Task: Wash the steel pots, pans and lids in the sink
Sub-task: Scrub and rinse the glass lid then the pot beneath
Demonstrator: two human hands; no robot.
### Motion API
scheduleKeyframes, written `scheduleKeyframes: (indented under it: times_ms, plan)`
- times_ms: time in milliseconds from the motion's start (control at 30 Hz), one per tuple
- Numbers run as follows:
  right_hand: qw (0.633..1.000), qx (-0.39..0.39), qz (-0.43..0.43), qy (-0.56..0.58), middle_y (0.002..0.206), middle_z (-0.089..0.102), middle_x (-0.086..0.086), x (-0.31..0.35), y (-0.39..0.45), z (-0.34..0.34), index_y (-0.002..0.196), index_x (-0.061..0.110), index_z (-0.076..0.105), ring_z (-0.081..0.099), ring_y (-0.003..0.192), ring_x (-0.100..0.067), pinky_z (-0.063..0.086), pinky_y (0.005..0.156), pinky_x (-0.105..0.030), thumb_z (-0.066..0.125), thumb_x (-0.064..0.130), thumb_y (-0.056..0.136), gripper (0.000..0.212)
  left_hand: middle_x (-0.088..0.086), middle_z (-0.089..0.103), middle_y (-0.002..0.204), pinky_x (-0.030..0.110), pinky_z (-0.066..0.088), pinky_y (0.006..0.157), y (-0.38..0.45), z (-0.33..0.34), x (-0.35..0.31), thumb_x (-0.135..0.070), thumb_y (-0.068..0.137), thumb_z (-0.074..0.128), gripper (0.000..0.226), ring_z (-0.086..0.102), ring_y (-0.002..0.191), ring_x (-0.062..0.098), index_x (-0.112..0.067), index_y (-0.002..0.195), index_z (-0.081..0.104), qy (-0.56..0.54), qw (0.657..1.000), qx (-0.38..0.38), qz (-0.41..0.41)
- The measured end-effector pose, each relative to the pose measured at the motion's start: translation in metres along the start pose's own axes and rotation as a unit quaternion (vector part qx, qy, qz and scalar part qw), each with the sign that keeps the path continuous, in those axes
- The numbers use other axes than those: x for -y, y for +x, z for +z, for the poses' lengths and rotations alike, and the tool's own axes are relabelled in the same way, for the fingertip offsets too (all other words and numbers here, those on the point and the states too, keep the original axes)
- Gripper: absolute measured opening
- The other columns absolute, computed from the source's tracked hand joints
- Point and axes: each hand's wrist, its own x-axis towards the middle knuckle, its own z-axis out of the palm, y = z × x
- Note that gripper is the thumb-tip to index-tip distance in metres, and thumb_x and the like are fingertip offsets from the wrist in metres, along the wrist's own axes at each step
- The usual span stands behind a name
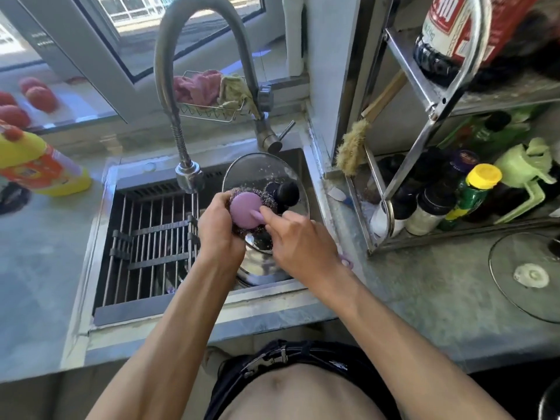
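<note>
Readying the scrubber (247, 209) looks to be the step in hand, judging by where both hands meet: a ball of steel wool with a round lilac cap, held over the right half of the sink (194, 301), just above a glass lid (257, 171) with a black knob (286, 190) that leans against the sink's far wall. Below the hands sits a steel pot (260, 268), its rim and part of its inside showing; what else lies under it is hidden.

To do this well, the steel wool should be seated firmly under its cap before it meets the metal, so that it does not slip loose under pressure. I would judge that the pot needs one hand freed to steady it, since a wet round pot will turn under scrubbing. No water shows at the tap (189, 177), so wetting comes first.

The left hand (218, 228) wraps the scrubber from its left side, fingers curled round the wire ball, wrist bent down over the sink. The right hand (298, 237) comes in from the right with its forefinger and thumb closed on a small lilac tab at the cap's edge; its other fingers are folded under and I cannot tell how they lie. Both forearms slope in from the near edge of the counter (45, 268).

A wire drying rack (151, 237) covers the sink's left half. A second glass lid (527, 274) lies on the counter at right, well apart from the sink.
</note>
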Motion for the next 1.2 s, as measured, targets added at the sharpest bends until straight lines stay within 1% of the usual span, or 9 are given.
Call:
scheduleKeyframes:
  times_ms: [167, 333, 467, 567, 667, 767, 867, 1000, 1200]
  plan:
    - [0.998, 0.047, -0.021, -0.037, 0.073, 0.061, -0.001, -0.011, -0.028, -0.001, 0.134, 0.031, 0.059, 0.060, 0.054, -0.029, 0.037, 0.045, -0.029, 0.060, 0.013, 0.092, 0.045, 0.009, 0.078, 0.103, 0.030, 0.059, 0.081, 0.002, -0.015, -0.007, -0.012, 0.097, 0.055, 0.011, 0.076, 0.088, 0.022, -0.014, 0.093, 0.065, -0.041, 0.999, 0.009, 0.025]
    - [0.997, 0.015, -0.027, -0.064, 0.078, 0.058, -0.007, 0.010, 0.004, -0.007, 0.131, 0.027, 0.057, 0.065, 0.066, -0.037, 0.042, 0.052, -0.037, 0.044, 0.021, 0.099, 0.036, 0.013, 0.067, 0.086, 0.029, 0.057, 0.056, -0.011, -0.014, 0.010, -0.012, 0.093, 0.057, 0.011, 0.067, 0.068, 0.022, -0.007, 0.097, 0.066, -0.031, 0.999, -0.011, -0.002]
    - [0.998, 0.017, -0.004, -0.057, 0.074, 0.048, -0.003, 0.010, 0.012, -0.014, 0.132, 0.029, 0.056, 0.065, 0.067, -0.038, 0.039, 0.052, -0.035, 0.043, 0.022, 0.102, 0.034, 0.024, 0.068, 0.105, 0.039, 0.060, 0.072, -0.007, -0.020, 0.009, -0.016, 0.096, 0.060, 0.033, 0.067, 0.090, 0.030, 0.007, 0.120, 0.064, -0.034, 0.999, 0.004, 0.021]
    - [0.997, 0.022, -0.027, -0.067, 0.069, 0.049, -0.003, 0.010, -0.009, -0.014, 0.136, 0.029, 0.057, 0.061, 0.056, -0.034, 0.036, 0.046, -0.032, 0.054, 0.012, 0.091, 0.048, 0.012, 0.069, 0.096, 0.034, 0.059, 0.067, -0.004, -0.022, 0.009, -0.015, 0.101, 0.058, 0.011, 0.066, 0.086, 0.024, -0.006, 0.102, 0.065, -0.034, 0.998, -0.007, 0.047]
    - [0.999, 0.014, -0.026, -0.029, 0.067, 0.049, 0.002, 0.005, -0.029, -0.016, 0.138, 0.032, 0.056, 0.054, 0.048, -0.025, 0.041, 0.042, -0.031, 0.059, 0.009, 0.092, 0.051, 0.005, 0.076, 0.085, 0.042, 0.060, 0.081, -0.006, -0.020, 0.010, -0.015, 0.106, 0.053, 0.011, 0.070, 0.086, 0.021, -0.010, 0.106, 0.062, -0.033, 0.998, -0.014, 0.056]
    - [0.997, -0.056, 0.003, 0.048, 0.073, 0.060, 0.001, -0.002, -0.030, -0.023, 0.138, 0.032, 0.056, 0.057, 0.053, -0.018, 0.050, 0.047, -0.030, 0.057, 0.017, 0.099, 0.042, -0.003, 0.074, 0.067, 0.031, 0.061, 0.062, -0.006, -0.016, 0.010, -0.016, 0.109, 0.048, 0.014, 0.070, 0.060, 0.009, -0.013, 0.098, 0.057, -0.013, 0.997, -0.024, 0.067]
    - [0.992, -0.103, 0.040, 0.055, 0.076, 0.064, 0.001, -0.011, -0.024, -0.032, 0.136, 0.033, 0.059, 0.058, 0.059, -0.017, 0.048, 0.052, -0.026, 0.054, 0.023, 0.101, 0.037, 0.004, 0.077, 0.086, 0.032, 0.062, 0.059, -0.006, -0.013, 0.011, -0.019, 0.109, 0.047, 0.013, 0.075, 0.070, 0.016, -0.014, 0.099, 0.054, -0.004, 0.997, -0.027, 0.076]
    - [0.994, -0.031, 0.096, 0.029, 0.077, 0.065, 0.001, -0.024, -0.013, -0.029, 0.136, 0.034, 0.058, 0.060, 0.065, -0.018, 0.056, 0.060, -0.035, 0.052, 0.024, 0.102, 0.037, 0.015, 0.076, 0.104, 0.036, 0.064, 0.071, -0.007, -0.016, 0.019, -0.017, 0.108, 0.050, 0.012, 0.076, 0.092, 0.027, -0.014, 0.098, 0.056, 0.017, 0.995, -0.030, 0.092]
    - [0.983, 0.023, 0.158, 0.089, 0.078, 0.066, 0.009, -0.023, 0.005, -0.014, 0.140, 0.030, 0.055, 0.051, 0.046, -0.004, 0.035, 0.037, -0.014, 0.050, 0.019, 0.103, 0.038, 0.011, 0.078, 0.093, 0.035, 0.063, 0.077, -0.011, -0.025, 0.022, -0.017, 0.105, 0.057, 0.011, 0.076, 0.081, 0.020, -0.013, 0.094, 0.058, 0.034, 0.989, -0.040, 0.141]
